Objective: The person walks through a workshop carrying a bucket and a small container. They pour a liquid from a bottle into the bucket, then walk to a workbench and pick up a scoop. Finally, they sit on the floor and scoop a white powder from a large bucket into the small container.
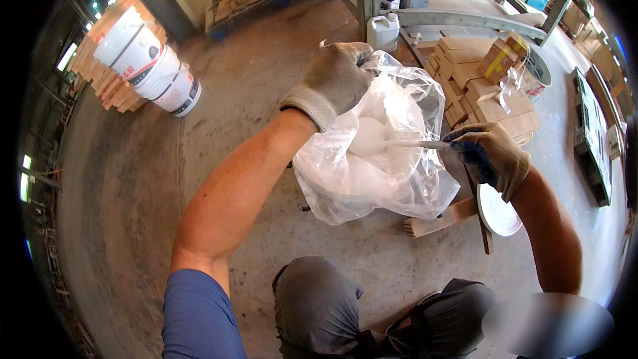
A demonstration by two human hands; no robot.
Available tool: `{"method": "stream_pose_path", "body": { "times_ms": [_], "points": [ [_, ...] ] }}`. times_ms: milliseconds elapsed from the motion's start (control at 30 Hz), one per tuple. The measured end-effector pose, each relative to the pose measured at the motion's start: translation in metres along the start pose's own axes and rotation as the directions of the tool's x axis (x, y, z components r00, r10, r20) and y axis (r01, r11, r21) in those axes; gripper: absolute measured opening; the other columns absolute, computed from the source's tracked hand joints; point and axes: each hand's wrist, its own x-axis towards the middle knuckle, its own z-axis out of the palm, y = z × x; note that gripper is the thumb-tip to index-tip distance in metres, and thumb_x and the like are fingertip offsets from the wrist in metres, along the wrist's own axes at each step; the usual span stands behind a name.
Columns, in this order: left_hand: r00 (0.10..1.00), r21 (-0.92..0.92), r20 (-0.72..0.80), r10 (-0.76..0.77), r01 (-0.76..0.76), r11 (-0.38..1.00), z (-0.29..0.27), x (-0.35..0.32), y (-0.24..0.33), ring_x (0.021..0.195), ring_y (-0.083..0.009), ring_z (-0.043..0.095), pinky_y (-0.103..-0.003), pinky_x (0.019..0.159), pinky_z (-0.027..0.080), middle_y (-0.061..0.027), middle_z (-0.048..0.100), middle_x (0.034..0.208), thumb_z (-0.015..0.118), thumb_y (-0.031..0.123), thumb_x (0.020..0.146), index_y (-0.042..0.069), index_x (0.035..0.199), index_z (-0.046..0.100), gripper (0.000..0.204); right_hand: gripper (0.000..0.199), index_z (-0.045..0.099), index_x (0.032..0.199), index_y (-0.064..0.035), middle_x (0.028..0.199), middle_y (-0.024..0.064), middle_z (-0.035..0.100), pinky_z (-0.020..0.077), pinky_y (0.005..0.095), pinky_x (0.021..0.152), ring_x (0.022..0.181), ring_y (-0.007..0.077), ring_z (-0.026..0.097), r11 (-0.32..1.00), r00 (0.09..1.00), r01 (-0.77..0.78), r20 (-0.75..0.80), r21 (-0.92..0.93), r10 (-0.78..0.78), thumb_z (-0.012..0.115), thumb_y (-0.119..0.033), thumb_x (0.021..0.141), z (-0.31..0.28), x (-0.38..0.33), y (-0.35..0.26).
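A clear plastic bag (pixel 325 183), its mouth spread wide, stands in front of me with smooth white material (pixel 369 137) inside. Whether a container supports it underneath is hidden. My left hand (pixel 337 83), in a grey-beige knit glove, grips the bag's far rim with closed fingers. On the other side, my right hand (pixel 492 156), gloved with dark fingertips, is closed around the end of a slim grey tool (pixel 433 145). The tool lies nearly level and reaches left over the bag's opening. Its far end blurs against the white material, so I cannot tell its exact kind.
Stacked white buckets (pixel 156 70) stand at the left by piled wood strips. Flattened cardboard (pixel 502 110) lies at the right, near a black pallet (pixel 591 136). A white jug (pixel 383 32) stands beyond the bag beside a metal frame (pixel 367 0). A round white lid (pixel 498 211) lies below my right hand.
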Motion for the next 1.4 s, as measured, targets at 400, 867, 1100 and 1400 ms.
{"method": "stream_pose_path", "body": {
  "times_ms": [400,867,1100,1400],
  "points": [
    [0.998,0.025,-0.058,0.016,-0.014,1.000,-0.002,0.009,-0.001,0.059,-0.0250,0.059,-0.038,0.062,0.052,-0.0176,0.066,0.071,0.067,0.031,0.099,0.002,0.088,0.072,0.032,0.024,0.075,0.107,0.0036,0.075,0.0044,0.067,0.0485,0.0204,0.050,0.056,0.0068,0.058,0.993,0.996,0.085,0.046,-0.083,-0.081,0.069,-0.011,0.089,-0.032,-0.037,-0.015],
    [0.989,0.112,0.108,-0.106,0.093,0.989,0.021,0.008,-0.022,0.083,-0.0404,0.070,-0.044,0.082,0.057,-0.0226,0.072,0.090,0.066,0.036,0.098,0.005,0.096,0.075,0.032,0.027,0.076,0.105,0.0050,0.081,0.0069,0.071,0.0511,0.0200,0.055,0.058,0.0071,0.060,0.955,0.966,0.255,0.076,-0.148,-0.246,0.073,-0.013,0.084,-0.050,-0.051,-0.030],
    [0.997,0.181,-0.004,-0.083,0.082,0.980,0.006,0.012,-0.030,0.082,-0.0398,0.070,-0.043,0.077,0.056,-0.0205,0.072,0.086,0.070,0.030,0.095,0.006,0.092,0.074,0.025,0.029,0.075,0.105,0.0059,0.076,0.0073,0.070,0.0494,0.0193,0.052,0.057,0.0069,0.060,0.955,0.976,0.217,0.032,-0.203,-0.215,0.073,-0.012,0.081,-0.066,-0.062,-0.042],
    [0.927,0.472,0.152,-0.342,0.236,0.850,-0.001,-0.006,-0.072,0.108,-0.0381,0.069,-0.047,0.110,0.045,-0.0176,0.074,0.111,0.063,0.031,0.094,0.017,0.109,0.075,0.024,0.020,0.075,0.105,0.0010,0.086,0.0092,0.073,0.0582,0.0199,0.060,0.063,0.0081,0.066,0.983,0.989,0.119,0.106,-0.140,-0.105,0.069,-0.010,0.090,-0.091,-0.065,-0.052]
  ]
}}
